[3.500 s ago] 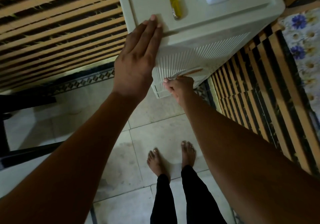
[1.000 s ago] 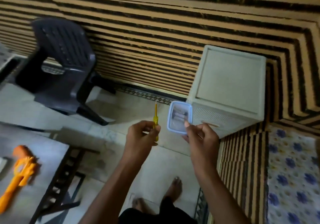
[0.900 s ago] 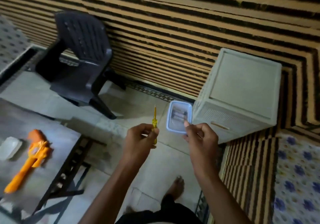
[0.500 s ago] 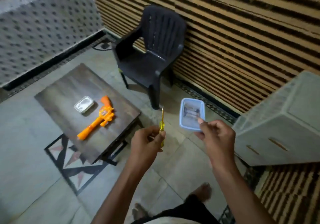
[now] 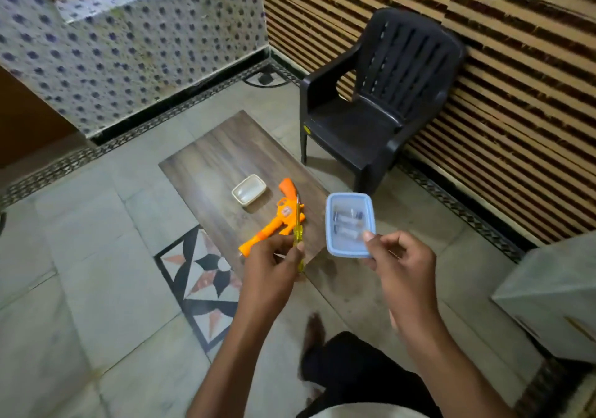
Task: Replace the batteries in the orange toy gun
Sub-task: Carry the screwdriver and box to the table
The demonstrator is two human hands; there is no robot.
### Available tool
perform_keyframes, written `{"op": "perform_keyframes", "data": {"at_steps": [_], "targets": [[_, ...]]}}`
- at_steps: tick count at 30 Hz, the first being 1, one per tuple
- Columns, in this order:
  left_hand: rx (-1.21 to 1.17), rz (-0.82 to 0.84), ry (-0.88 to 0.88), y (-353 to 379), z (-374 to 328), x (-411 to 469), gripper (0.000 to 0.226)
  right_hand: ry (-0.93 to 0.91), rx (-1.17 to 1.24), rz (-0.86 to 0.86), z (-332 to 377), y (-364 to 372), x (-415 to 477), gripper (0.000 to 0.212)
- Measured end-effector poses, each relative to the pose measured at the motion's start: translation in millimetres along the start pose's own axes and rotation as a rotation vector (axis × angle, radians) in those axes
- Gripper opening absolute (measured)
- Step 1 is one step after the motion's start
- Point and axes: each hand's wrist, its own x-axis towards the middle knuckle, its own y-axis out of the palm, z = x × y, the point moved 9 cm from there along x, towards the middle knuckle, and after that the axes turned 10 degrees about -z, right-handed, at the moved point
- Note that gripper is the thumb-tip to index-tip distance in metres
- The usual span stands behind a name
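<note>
Left hand (image 5: 274,267): closed around the yellow handle of a screwdriver (image 5: 298,235), whose shaft pointed up and away from the person.
Right hand (image 5: 403,267): thumb on top and fingers beneath, pinching the near edge of a clear plastic container with a blue rim (image 5: 350,224), held roughly level above the floor.
Container contents: several small cylindrical batteries (image 5: 346,220) lay inside; their number could not be told through the blur.
Orange toy gun (image 5: 277,220): lay flat on the small wooden table (image 5: 206,166), near the table's right edge, its grip toward the chair and its barrel toward the person; neither hand touched it, though the screwdriver overlapped it in the view.
Small tray (image 5: 249,189): a pale rectangular dish rested on the table just beside the gun's grip end.
Black plastic chair (image 5: 377,101): stood beyond the table against the striped wall (image 5: 516,78).
White plastic drawer unit (image 5: 551,291): stood at the right edge of the view, near the striped wall.
Floor (image 5: 80,272): pale tiles with a patterned inlay beside the table; the person's dark trouser leg and one foot were visible below.
</note>
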Motion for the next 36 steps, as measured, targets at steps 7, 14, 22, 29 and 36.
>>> {"op": "perform_keyframes", "data": {"at_steps": [7,14,22,29,36], "targets": [[0.083,0.002,-0.095,-26.5,14.7,112.8,0.007,0.063,-0.013,-0.021,-17.7,103.9,46.1,0.032],[0.166,0.06,-0.1,-54.4,22.0,214.7,0.009,0.113,-0.041,-0.108,-29.4,188.1,79.5,0.027],[0.214,0.226,-0.058,-88.7,53.0,373.5,0.007,0.289,-0.078,-0.325,-68.3,314.0,93.4,0.027],[0.395,0.395,0.02,-127.2,78.1,516.5,0.004,0.477,-0.036,-0.593,-97.3,442.3,70.5,0.033],[0.498,0.433,0.139,-141.3,65.7,592.3,0.005,0.628,-0.016,-0.659,-111.3,534.5,72.6,0.032]]}}
